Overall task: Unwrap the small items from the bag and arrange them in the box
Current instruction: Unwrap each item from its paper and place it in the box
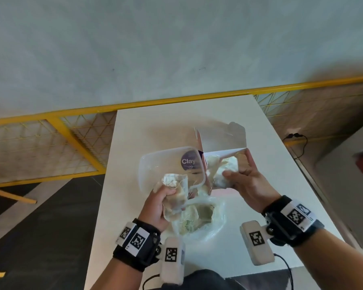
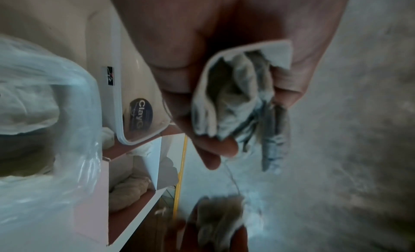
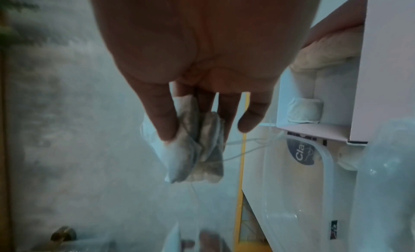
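My left hand (image 1: 166, 194) grips a crumpled bunch of paper wrappers (image 1: 174, 181) above the table's near middle; the left wrist view shows the fingers curled round the wrappers (image 2: 235, 99). My right hand (image 1: 236, 168) hovers over the open pink box (image 1: 222, 152). Its thumb and fingers pinch unwrapped tea bags (image 3: 193, 149) with loose threads. Several pale tea bags (image 1: 216, 164) lie in the box. A clear plastic bag (image 1: 199, 218) with more wrapped items sits on the table between my wrists.
A clear plastic container (image 1: 149, 164) with a purple "Clay" label stands left of the box, touching it. The white table (image 1: 134, 132) is narrow, with a yellow railing (image 1: 71, 135) beyond and dark floor to the left. A cable (image 1: 300, 141) hangs at the right.
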A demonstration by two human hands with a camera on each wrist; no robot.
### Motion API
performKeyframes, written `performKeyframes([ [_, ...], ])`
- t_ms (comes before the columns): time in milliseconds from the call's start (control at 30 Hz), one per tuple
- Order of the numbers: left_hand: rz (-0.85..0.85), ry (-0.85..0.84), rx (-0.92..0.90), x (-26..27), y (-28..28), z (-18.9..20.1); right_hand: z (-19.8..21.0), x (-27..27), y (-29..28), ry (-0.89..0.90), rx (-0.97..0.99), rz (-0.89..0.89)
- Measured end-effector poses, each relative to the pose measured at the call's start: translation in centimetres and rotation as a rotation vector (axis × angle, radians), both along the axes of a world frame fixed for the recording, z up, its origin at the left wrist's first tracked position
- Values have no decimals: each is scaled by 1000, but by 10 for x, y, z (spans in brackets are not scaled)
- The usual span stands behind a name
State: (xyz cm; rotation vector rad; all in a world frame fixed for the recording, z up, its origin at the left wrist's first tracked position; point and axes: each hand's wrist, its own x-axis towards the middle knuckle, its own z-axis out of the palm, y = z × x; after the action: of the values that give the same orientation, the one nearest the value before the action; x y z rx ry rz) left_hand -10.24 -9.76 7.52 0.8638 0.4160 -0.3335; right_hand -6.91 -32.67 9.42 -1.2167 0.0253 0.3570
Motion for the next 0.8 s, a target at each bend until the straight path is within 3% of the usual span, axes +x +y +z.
performKeyframes([
  [167,-98,-42,24,0,-20,2,-9,-4,25,-38,-203,112],
  [467,-170,-45,157,2,-28,-2,-11,-13,31,-10,-270,24],
  [800,-55,-22,239,-1,-11,-9,-3,-17,7,84,-237,-124],
])
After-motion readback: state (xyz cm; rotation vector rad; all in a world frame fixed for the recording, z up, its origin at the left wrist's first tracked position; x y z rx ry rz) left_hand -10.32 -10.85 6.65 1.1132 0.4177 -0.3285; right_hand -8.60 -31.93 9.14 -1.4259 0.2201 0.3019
